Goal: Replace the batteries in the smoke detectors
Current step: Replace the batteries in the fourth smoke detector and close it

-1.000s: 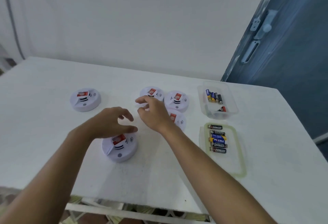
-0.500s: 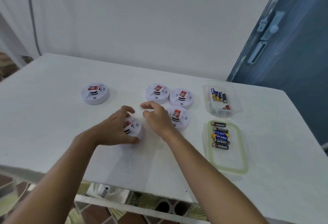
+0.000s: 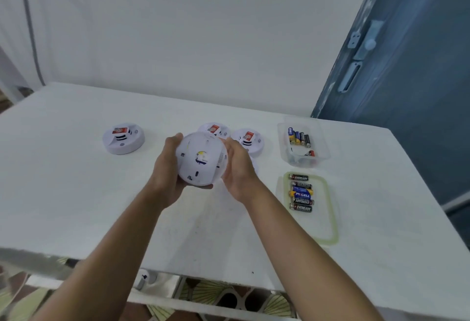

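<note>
White table (image 3: pixel 76 193) against a bare wall carries everything. Above its middle our left hand (image 3: pixel 165 170) and right hand (image 3: pixel 239 170) grip a detector (image 3: pixel 201 160) between them by its rim, underside turned up to us. Something blue and yellow shows at its centre, too blurred to name. Just behind the hands a second detector (image 3: pixel 215 130) and a third detector (image 3: pixel 248 140) lie face up, and a fourth detector (image 3: pixel 123 138) lies toward the far left. Near the far right corner a tub (image 3: pixel 323 154) holds a few batteries (image 3: pixel 298 139). Closer along the right edge, a lid (image 3: pixel 330 226) bears five cells (image 3: pixel 301 193). We judge the job barely begun: one unit in hand, no cell picked up, the others waiting.
</note>
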Demonstrator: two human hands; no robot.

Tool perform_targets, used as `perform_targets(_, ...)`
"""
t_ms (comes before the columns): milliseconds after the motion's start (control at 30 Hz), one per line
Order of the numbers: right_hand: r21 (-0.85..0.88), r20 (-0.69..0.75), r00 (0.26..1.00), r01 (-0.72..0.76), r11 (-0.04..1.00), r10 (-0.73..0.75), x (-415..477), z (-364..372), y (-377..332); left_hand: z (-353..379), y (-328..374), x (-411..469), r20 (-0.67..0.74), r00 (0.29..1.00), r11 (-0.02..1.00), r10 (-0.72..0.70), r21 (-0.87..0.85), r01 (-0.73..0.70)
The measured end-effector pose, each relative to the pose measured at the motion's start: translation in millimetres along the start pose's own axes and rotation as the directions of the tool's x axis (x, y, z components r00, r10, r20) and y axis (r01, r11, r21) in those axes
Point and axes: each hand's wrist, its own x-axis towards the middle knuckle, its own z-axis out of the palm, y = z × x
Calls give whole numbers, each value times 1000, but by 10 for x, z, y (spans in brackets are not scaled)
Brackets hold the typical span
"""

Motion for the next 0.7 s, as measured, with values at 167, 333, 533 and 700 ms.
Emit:
perform_targets(167,161,127,990,-80,984,59,-65,-247,-76,221,-68,168,-270,960,984,69,177,-20)
perform_targets(333,331,244,968,-144,932,63,-185,-403,-116,436,-124,231,-454,862,911,226,413,-21)
perform_targets(533,373,305,951,-164,913,46,-333,-591,-210,714,-112,189,-413,812,786,412,613,-87)
perform_targets(700,409,307,951,-168,897,39,-499,-761,-291,901,-138,158,-274,798,643,537,745,-177)
